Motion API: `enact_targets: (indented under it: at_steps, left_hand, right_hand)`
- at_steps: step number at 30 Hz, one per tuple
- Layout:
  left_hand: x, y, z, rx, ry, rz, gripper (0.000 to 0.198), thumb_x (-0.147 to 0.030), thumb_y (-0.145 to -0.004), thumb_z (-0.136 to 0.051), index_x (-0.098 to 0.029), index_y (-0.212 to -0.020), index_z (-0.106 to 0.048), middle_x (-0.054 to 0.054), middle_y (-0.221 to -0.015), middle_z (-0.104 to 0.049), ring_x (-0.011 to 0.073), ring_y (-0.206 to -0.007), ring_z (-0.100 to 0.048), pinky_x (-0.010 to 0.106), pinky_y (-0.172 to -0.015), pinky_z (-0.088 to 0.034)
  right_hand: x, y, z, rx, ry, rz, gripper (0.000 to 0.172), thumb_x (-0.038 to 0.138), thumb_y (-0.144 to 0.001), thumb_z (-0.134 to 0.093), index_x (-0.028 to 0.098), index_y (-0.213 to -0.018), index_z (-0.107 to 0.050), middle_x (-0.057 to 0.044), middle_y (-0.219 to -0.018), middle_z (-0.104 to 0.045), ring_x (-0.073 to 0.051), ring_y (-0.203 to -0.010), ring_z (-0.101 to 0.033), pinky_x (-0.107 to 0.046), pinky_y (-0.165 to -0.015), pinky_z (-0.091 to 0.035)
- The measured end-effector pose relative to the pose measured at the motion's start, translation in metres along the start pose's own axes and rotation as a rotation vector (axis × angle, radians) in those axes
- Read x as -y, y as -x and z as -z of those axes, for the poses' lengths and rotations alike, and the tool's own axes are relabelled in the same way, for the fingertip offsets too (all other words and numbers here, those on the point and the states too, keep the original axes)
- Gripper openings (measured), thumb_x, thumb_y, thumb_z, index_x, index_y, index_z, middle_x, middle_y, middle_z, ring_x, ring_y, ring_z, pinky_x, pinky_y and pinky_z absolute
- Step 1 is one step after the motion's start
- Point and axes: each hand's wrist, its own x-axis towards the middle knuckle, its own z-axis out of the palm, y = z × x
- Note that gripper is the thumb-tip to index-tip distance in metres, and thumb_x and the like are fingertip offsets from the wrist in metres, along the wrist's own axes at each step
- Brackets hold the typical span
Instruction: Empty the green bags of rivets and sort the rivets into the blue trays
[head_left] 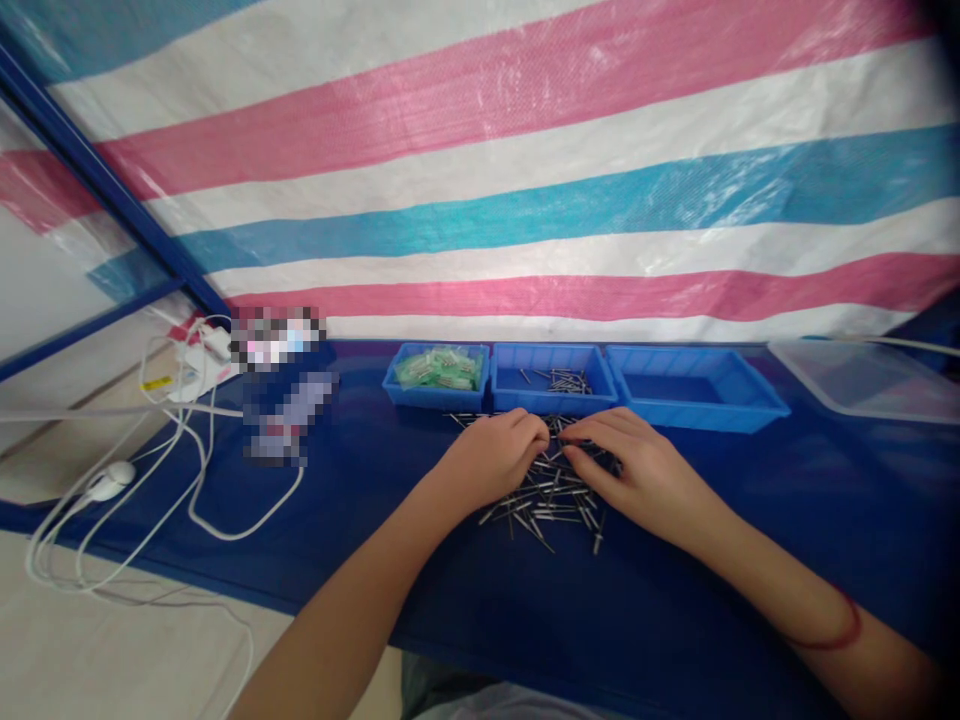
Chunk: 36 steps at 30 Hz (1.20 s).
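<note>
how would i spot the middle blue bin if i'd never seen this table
On the dark blue tabletop, find the row of blue bins before the striped sheet. Take the middle bin: it alone holds loose metal pins, whereas the left bin holds green packets.

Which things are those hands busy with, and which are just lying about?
Seemingly in use:
thin metal pins, piled by the left hand and right hand
middle blue bin, holding similar pins

Probably just lying about:
white cables
power strip
clear plastic tray or lid, far right
</note>
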Motion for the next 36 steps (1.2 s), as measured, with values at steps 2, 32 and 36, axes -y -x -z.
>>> enact_targets:
  at_steps: [2, 32, 36]
  left_hand:
    - [0.004, 0.002, 0.004, -0.004, 0.033, 0.003, 0.018, -0.023, -0.096, -0.04, -0.018, -0.101, -0.057, 0.004, -0.1, -0.061, 0.0151, -0.088, -0.06, 0.025, -0.081, -0.046]
    - [0.001, 0.006, 0.012, 0.203, -0.227, -0.003, 0.018, -0.026, -0.092, -0.053, -0.019, -0.095, -0.069, 0.005, -0.092, -0.06, 0.0186, -0.087, -0.062, 0.028, -0.076, -0.049]
    - [-0.001, 0.007, 0.008, 0.208, -0.253, 0.037, 0.015, -0.026, -0.09, -0.055, -0.015, -0.09, -0.066, 0.006, -0.092, -0.059, 0.0204, -0.087, -0.061, 0.031, -0.077, -0.05]
  right_hand:
    - [-0.001, 0.0, 0.0, 0.013, 0.008, -0.007, 0.014, 0.022, -0.087, -0.055, 0.02, -0.096, -0.066, -0.007, -0.093, -0.071, -0.023, -0.089, -0.063, -0.041, -0.082, -0.049]
    - [-0.003, 0.003, -0.005, 0.154, -0.007, 0.018, 0.014, 0.024, -0.091, -0.052, 0.02, -0.096, -0.065, -0.006, -0.094, -0.068, -0.022, -0.089, -0.059, -0.039, -0.082, -0.046]
    - [-0.002, 0.002, -0.005, 0.159, -0.004, 0.036, 0.015, 0.024, -0.091, -0.051, 0.019, -0.093, -0.065, -0.007, -0.091, -0.068, -0.021, -0.086, -0.06, -0.039, -0.08, -0.047]
